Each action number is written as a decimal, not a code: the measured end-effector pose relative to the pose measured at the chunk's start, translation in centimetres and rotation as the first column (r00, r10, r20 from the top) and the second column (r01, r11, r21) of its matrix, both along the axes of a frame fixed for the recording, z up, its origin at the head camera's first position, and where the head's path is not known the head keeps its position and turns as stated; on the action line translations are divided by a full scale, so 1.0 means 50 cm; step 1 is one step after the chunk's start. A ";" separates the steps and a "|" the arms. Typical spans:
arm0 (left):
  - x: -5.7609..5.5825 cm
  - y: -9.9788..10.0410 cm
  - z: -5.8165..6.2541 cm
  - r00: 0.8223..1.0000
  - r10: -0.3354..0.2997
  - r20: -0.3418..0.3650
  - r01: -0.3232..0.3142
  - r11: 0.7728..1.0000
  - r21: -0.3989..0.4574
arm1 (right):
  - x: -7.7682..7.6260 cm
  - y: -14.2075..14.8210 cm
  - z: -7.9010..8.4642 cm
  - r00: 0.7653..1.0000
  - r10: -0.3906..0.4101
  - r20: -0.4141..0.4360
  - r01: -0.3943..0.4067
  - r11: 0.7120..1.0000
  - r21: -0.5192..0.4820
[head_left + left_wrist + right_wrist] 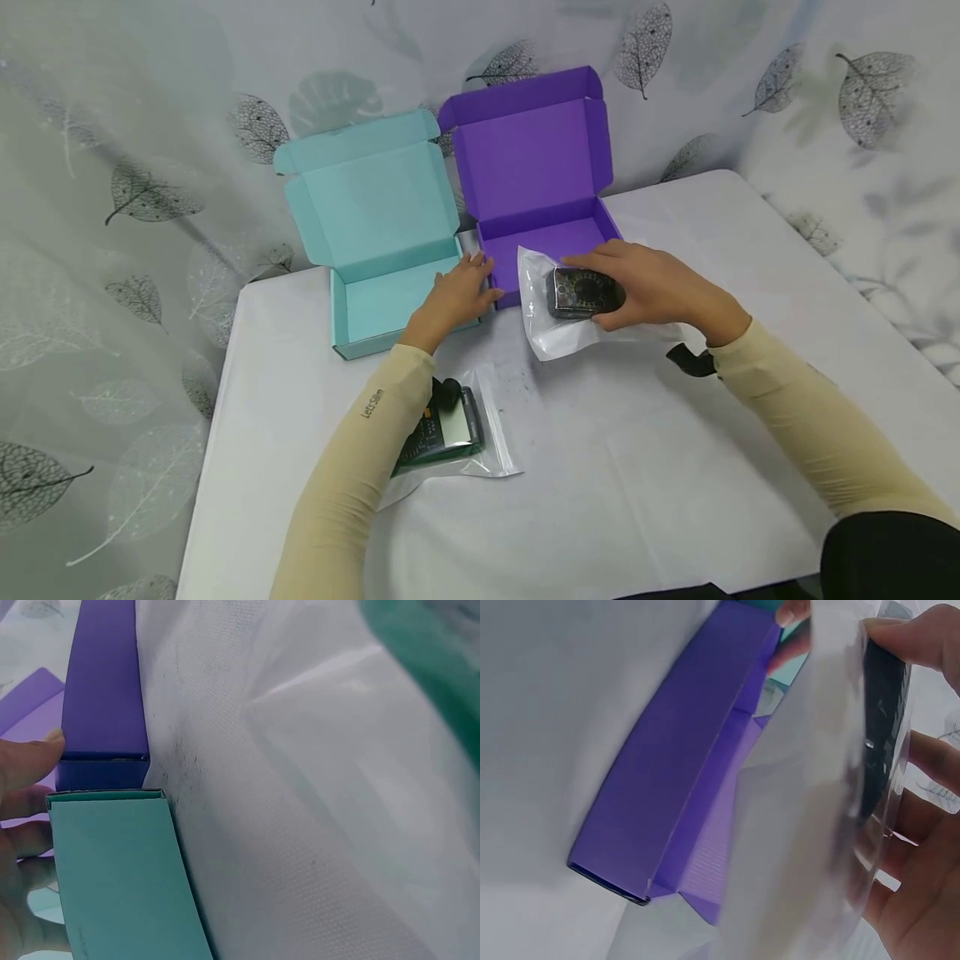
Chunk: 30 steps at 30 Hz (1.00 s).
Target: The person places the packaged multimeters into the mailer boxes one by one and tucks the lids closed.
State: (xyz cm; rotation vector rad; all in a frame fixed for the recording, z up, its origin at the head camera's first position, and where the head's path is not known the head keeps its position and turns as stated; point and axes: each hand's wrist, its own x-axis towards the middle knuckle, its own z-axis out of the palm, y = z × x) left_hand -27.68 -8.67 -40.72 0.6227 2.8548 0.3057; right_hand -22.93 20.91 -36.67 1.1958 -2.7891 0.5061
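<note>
Right grip [648, 285] holds one bag [542, 327], a second bag [489, 446] lies flat; left grip [455, 289], fingers parted, spans two boxes [367, 283].

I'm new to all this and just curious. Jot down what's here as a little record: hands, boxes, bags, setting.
Left hand: at the neighbouring corners of the two boxes
Right hand: holds a clear bag with a dark object inside, near the purple box's front
Teal box: lid up, on the left
Purple box: lid up, on the right
Second bag: lies on the table, partly hidden by the left sleeve
Backdrop: leaf-patterned
</note>
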 end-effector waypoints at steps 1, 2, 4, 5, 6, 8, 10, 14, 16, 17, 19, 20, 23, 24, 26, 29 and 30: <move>0.000 0.000 0.000 1.000 0.000 -0.003 0.000 1.000 -0.005 | -0.003 0.000 0.002 1.000 -0.001 0.002 0.000 1.000 0.005; 0.000 0.000 -0.001 1.000 -0.002 -0.004 0.001 1.000 -0.011 | -0.006 -0.001 0.003 1.000 -0.001 0.003 0.001 1.000 0.007; -0.001 0.000 -0.002 1.000 -0.004 -0.005 0.004 1.000 -0.015 | -0.013 -0.003 0.005 1.000 0.001 0.005 -0.001 1.000 0.009; -0.001 -0.001 -0.003 1.000 -0.004 -0.003 0.004 1.000 -0.015 | -0.016 -0.003 0.005 1.000 0.005 0.004 -0.005 1.000 0.008; -0.002 0.000 -0.004 1.000 -0.006 -0.002 0.006 1.000 -0.014 | -0.019 -0.004 0.005 1.000 0.009 0.003 -0.009 1.000 0.004; -0.003 0.000 -0.005 1.000 -0.007 0.000 0.007 1.000 -0.012 | -0.026 -0.006 0.004 1.000 0.016 0.002 -0.016 1.000 0.004; -0.004 0.000 -0.005 1.000 -0.008 0.003 0.008 1.000 -0.017 | -0.032 -0.008 0.005 1.000 0.016 0.005 -0.016 1.000 0.009; -0.004 -0.001 -0.003 1.000 -0.005 0.002 0.005 1.000 -0.027 | -0.043 -0.015 0.008 1.000 0.013 0.021 -0.013 1.000 0.021; -0.004 -0.001 -0.002 1.000 -0.004 0.004 0.004 0.999 -0.035 | -0.048 -0.018 0.009 1.000 0.013 0.028 -0.013 1.000 0.021; -0.004 -0.001 -0.002 1.000 -0.004 0.004 0.004 0.999 -0.036 | -0.051 -0.019 0.009 0.999 0.014 0.030 -0.014 1.000 0.019; -0.004 -0.001 -0.001 1.000 -0.008 0.000 0.008 0.999 -0.039 | -0.058 -0.021 0.010 0.999 0.014 0.030 -0.015 1.000 0.018; -0.004 0.000 -0.001 1.000 -0.010 -0.003 0.010 0.999 -0.041 | -0.061 -0.022 0.009 0.999 0.016 0.031 -0.017 1.000 0.017; -0.004 0.002 -0.002 1.000 -0.016 -0.004 0.016 0.999 -0.036 | -0.073 -0.023 0.008 0.999 0.014 0.040 -0.015 1.000 0.018; -0.004 0.003 -0.002 1.000 -0.018 -0.005 0.017 0.999 -0.038 | -0.077 -0.023 0.007 0.999 0.013 0.045 -0.014 1.000 0.021; -0.004 0.004 -0.003 1.000 -0.016 -0.008 0.016 0.999 -0.037 | -0.083 -0.026 0.006 0.998 0.013 0.057 -0.015 1.000 0.021; -0.004 0.004 -0.005 1.000 -0.009 -0.022 0.008 0.999 -0.038 | -0.093 -0.032 0.004 0.997 0.016 0.070 -0.017 1.000 0.014; -0.005 0.004 -0.006 1.000 -0.007 -0.027 0.006 0.999 -0.038 | -0.095 -0.034 0.004 0.997 0.016 0.075 -0.017 1.000 0.013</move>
